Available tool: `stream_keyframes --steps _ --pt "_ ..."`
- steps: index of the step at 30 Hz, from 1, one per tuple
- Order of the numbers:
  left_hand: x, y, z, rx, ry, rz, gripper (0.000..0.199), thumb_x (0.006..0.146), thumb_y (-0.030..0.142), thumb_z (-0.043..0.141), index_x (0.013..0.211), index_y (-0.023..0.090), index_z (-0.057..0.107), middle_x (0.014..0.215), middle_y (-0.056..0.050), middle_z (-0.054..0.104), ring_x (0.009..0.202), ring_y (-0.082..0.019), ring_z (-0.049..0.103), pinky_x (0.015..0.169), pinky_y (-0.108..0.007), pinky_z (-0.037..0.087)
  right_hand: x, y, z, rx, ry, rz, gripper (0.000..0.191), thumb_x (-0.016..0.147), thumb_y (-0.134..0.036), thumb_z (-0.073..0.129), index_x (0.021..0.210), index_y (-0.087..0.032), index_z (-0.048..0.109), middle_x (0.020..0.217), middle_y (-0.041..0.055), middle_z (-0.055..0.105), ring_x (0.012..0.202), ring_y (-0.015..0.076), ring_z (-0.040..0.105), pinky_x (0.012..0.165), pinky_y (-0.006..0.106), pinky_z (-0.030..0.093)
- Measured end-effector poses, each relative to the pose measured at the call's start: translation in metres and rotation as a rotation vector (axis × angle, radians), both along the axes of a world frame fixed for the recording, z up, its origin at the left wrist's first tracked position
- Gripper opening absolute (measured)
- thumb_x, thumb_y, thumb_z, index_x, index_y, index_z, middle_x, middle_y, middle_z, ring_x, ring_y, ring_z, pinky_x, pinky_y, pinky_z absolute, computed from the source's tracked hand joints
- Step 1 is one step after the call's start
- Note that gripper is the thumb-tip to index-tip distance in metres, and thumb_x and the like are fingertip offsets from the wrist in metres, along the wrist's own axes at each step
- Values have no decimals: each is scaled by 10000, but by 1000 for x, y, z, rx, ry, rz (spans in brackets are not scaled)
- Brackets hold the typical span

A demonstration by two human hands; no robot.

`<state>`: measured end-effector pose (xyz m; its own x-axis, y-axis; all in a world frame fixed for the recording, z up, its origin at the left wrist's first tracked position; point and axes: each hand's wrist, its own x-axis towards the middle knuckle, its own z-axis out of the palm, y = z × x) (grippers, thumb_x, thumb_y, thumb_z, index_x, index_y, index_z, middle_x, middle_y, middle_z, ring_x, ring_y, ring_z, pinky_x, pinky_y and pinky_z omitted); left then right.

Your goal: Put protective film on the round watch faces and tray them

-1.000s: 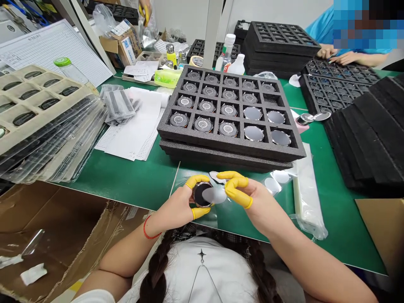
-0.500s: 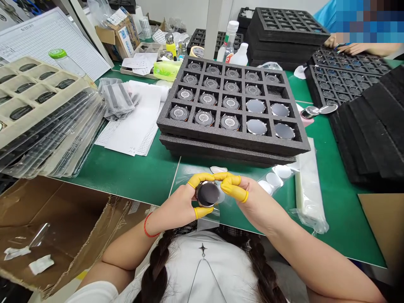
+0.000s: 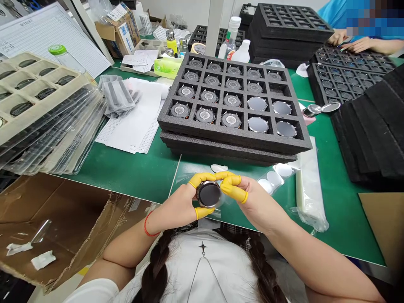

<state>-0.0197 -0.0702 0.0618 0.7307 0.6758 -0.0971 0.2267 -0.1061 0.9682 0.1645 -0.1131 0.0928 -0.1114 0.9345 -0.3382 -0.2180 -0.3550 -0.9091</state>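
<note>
A round watch case point(image 3: 209, 194) with a dark glass face is gripped at its rim by my left hand point(image 3: 184, 202), its fingers curled around it. My right hand point(image 3: 243, 189) is closed in a pinch at the watch's upper right edge, on a thin clear film point(image 3: 222, 199) that looks smeared beside the glass. Yellow finger cots cover the thumbs and some fingers of both hands. Beyond them a black foam tray point(image 3: 233, 136) holds several watch cases, most showing their round sensor backs and some with the grey face up.
White round stickers point(image 3: 274, 178) on a clear strip and a long plastic-wrapped packet point(image 3: 311, 189) lie to the right. Stacked plastic trays point(image 3: 63, 122) stand left, black foam sheets point(image 3: 372, 126) right. A cardboard box point(image 3: 63, 227) sits below the table edge. Another person's hands point(image 3: 360, 44) are at the far right.
The clear round film by the watch's right edge has turned blurred and shows less of its outline. More of the dark face is uncovered. Both hands stay nearly in place.
</note>
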Motion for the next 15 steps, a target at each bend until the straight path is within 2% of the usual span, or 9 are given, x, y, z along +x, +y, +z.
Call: stream_keyframes --steps 3,9,15 --pt "0 -1 0 18 10 11 505 811 263 688 1269 303 481 1296 -19 567 993 -175 629 821 -266 507 0 -1 -1 18 1 24 269 778 -423 721 634 -215 632 817 -11 597 795 140 521 787 292 443" --pt "-1 -2 -2 -39 -23 1 524 821 262 686 1280 327 442 1145 6 646 871 -156 670 779 -272 529 -1 -3 -1 42 0 43 230 807 -407 698 682 -218 657 792 -9 588 769 134 523 757 284 457" --pt "-3 -4 -3 -50 -22 4 526 822 275 691 1278 321 435 1123 -3 662 886 -175 685 784 -290 542 -2 -3 -1 23 9 22 204 785 -382 725 679 -219 664 853 -9 611 750 126 537 749 289 468"
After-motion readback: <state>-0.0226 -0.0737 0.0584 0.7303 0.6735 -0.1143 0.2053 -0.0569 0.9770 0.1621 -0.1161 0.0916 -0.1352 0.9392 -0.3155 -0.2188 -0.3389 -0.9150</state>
